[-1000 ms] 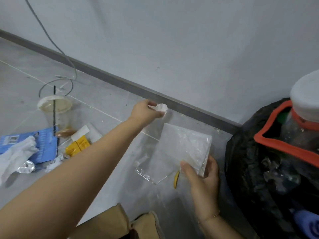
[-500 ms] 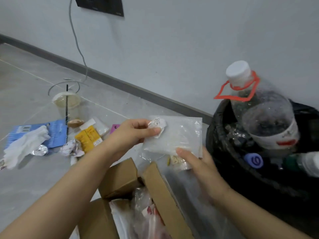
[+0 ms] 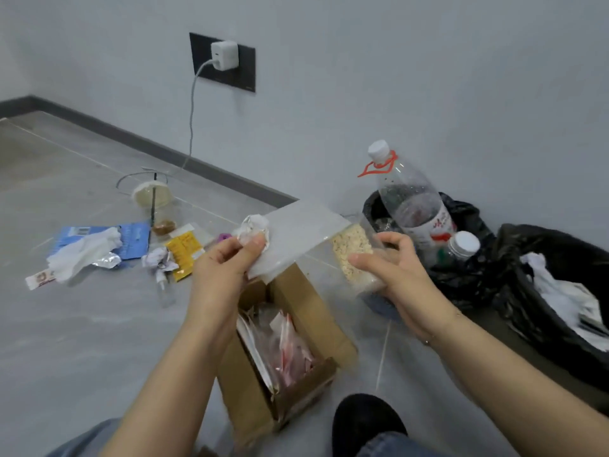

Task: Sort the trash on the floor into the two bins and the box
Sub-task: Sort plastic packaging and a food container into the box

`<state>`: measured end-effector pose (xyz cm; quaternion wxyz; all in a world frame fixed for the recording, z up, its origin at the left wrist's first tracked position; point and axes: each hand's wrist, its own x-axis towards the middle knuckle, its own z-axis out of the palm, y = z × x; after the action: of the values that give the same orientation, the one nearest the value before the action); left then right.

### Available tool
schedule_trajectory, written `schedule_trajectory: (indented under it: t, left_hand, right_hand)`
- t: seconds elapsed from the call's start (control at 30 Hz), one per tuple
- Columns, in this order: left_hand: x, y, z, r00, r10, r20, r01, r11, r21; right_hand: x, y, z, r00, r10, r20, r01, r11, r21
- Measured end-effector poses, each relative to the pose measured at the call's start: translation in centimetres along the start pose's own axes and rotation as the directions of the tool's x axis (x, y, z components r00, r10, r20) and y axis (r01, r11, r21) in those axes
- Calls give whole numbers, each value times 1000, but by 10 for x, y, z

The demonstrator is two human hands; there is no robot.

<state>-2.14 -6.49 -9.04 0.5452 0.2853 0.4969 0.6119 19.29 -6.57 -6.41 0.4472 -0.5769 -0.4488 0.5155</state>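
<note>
Above the open cardboard box (image 3: 290, 351) on the floor (image 3: 82, 341), the left hand (image 3: 227, 272) pinches a crumpled white wad (image 3: 252, 227) between thumb and fingers, and the same grip appears to catch the near corner of a clear plastic bag (image 3: 296, 235) that slants up and away from the box. The right hand (image 3: 392, 268) is curled around the bag's other end, where a clump of pale, crumbly contents (image 3: 351, 255) sits behind the plastic. The bag hangs over the box's far flaps, between the two hands. Inside the box lie clear and red-printed wrappers (image 3: 286, 351). To the right of the box, against the wall, stands a bin lined with a black bag (image 3: 468, 278); a large clear bottle (image 3: 412, 206) with a white cap and a red ring leans out of it, and a smaller capped bottle (image 3: 461, 245) lies just beside that. Farther right of the box is a second black-lined bin (image 3: 534, 298) with white paper (image 3: 566, 291) in it. To the left of the box, trash is scattered on the floor: a yellow sachet (image 3: 183, 252), a crumpled paper scrap (image 3: 159, 260), a white glove (image 3: 82, 252) lying on a blue packet (image 3: 131, 239), a small printed sachet (image 3: 41, 278) and a plastic cup (image 3: 158, 206) with a dark straw. Beyond the box, a white charger (image 3: 224, 55) sits in a dark wall socket, its cable running down to the floor.
</note>
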Motion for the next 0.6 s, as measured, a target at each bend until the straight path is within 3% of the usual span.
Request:
schedule_trajectory:
  t: [0.07, 0.13, 0.23, 0.33, 0.43, 0.5, 0.6]
  left_hand:
    - [-10, -7, 2, 999, -12, -39, 10, 999, -42]
    - [-25, -14, 9, 999, -42, -21, 40, 995, -89]
    - [-35, -30, 16, 998, -67, -8, 66, 989, -134]
    - [-42, -43, 21, 996, -88, -7, 87, 987, -135]
    - [-45, -50, 23, 995, -104, 0, 103, 986, -134]
    - [-44, -53, 23, 994, -106, 13, 107, 986, -130]
    - [-43, -61, 25, 991, -133, 27, 135, 980, -146]
  right_hand:
    - [-2, -9, -10, 976, -164, -140, 142, 978, -155]
    - [-7, -24, -33, 914, -356, -194, 259, 881, -395]
    - [7, -53, -76, 883, -468, -41, 271, 579, -769]
    - [26, -82, -114, 937, -301, 175, 233, 169, -958]
    - [41, -100, -122, 969, -93, 229, 226, -48, -973]
    - [52, -102, -115, 952, -18, 305, 294, -217, -931]
    - [69, -89, -102, 870, 47, 490, 435, -541, -720]
